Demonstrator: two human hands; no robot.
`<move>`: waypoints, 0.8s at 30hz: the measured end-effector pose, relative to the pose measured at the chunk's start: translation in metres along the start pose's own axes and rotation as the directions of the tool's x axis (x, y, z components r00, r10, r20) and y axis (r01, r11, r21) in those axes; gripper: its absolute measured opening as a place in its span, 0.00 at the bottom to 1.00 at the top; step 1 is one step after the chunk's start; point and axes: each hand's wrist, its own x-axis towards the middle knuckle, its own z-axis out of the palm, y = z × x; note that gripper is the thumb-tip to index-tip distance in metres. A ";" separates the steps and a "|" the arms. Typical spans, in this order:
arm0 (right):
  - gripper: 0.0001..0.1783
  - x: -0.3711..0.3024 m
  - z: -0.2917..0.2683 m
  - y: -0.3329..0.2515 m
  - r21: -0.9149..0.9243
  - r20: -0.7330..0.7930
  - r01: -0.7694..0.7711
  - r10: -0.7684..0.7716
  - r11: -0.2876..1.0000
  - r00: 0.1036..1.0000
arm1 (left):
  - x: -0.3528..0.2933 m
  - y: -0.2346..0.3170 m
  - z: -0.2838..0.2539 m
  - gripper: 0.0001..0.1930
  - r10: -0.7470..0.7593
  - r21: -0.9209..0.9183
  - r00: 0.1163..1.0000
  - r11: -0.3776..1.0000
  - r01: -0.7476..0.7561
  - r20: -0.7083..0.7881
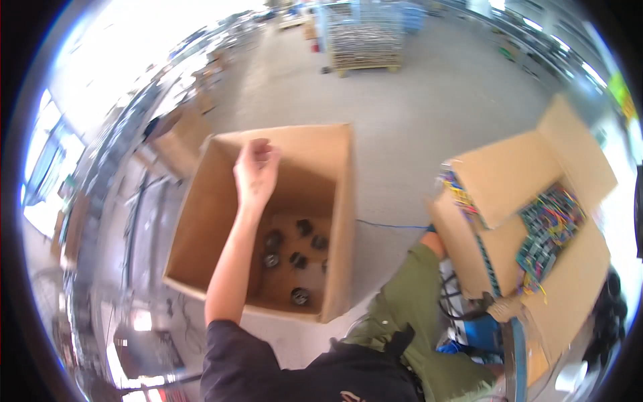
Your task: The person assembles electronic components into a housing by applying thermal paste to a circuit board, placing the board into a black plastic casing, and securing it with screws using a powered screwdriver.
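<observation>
- 1 left hand in view, over the open carton, near its far wall. Fingers curled in; can't tell if anything is inside them, or if it touches cardboard.
- Right hand: out of view, state can't be told.
- Dark round parts: about 7 visible, loose on that carton's bottom, spread apart, well below the hand. Blurred; the forearm may hide more.
- 1 second carton to the right, flaps up, holding green circuit boards and coloured wires, too tangled to count.
- 1 thin blue cable on the floor between the 2 cartons.
- 1 stacked pallet farther back.
</observation>
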 end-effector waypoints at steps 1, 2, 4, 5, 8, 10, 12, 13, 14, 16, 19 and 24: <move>0.09 0.014 -0.010 -0.012 0.045 -0.111 0.039 -0.034 0.998 0.993 | -0.004 0.039 0.008 0.09 0.070 -0.039 0.997 0.997 -0.069 0.026; 0.15 0.068 -0.052 -0.018 -0.018 -0.103 0.000 -0.002 1.000 0.995 | -0.017 0.077 0.021 0.10 0.055 -0.069 0.996 0.996 -0.050 0.075; 0.26 0.188 -0.130 -0.054 -0.124 -0.079 -0.027 0.018 0.992 0.997 | -0.047 0.146 0.064 0.07 0.109 -0.304 0.967 0.952 -0.035 0.232; 0.31 0.242 -0.188 -0.055 -0.141 0.217 -0.267 0.292 0.953 0.931 | -0.052 0.164 0.063 0.05 0.303 -0.348 0.926 0.912 -0.215 0.224; 0.32 0.181 -0.142 0.013 0.016 -0.176 -0.390 0.386 0.921 0.905 | -0.080 0.239 0.080 0.10 0.582 -0.504 0.755 0.770 -0.392 0.303; 0.31 0.166 -0.126 0.004 0.016 -0.192 -0.487 0.481 0.873 0.855 | -0.102 0.302 0.119 0.11 0.797 -0.693 0.516 0.564 -0.449 0.314; 0.31 0.165 -0.129 -0.008 -0.001 -0.219 -0.567 0.553 0.824 0.804 | -0.122 0.347 0.161 0.16 0.847 -0.772 0.261 0.531 -0.351 0.464; 0.34 0.170 -0.139 -0.007 -0.016 -0.195 -0.560 0.546 0.829 0.815 | -0.128 0.364 0.193 0.21 0.866 -0.777 0.112 0.489 -0.396 0.488; 0.34 0.172 -0.144 -0.014 -0.031 -0.181 -0.569 0.555 0.822 0.812 | -0.140 0.372 0.227 0.26 0.862 -0.787 -0.034 0.445 -0.428 0.506; 0.30 0.174 -0.150 -0.013 -0.005 -0.195 -0.596 0.584 0.803 0.788 | -0.155 0.366 0.259 0.39 0.743 -0.707 -0.171 0.500 -0.500 0.647; 0.30 0.176 -0.150 -0.016 0.029 -0.207 -0.627 0.618 0.779 0.759 | -0.178 0.359 0.279 0.46 0.728 -0.643 -0.230 0.357 -0.678 0.646; 0.32 0.158 -0.127 -0.005 0.099 -0.244 -0.646 0.648 0.756 0.721 | -0.202 0.342 0.304 0.47 0.735 -0.658 -0.170 0.448 -0.605 0.656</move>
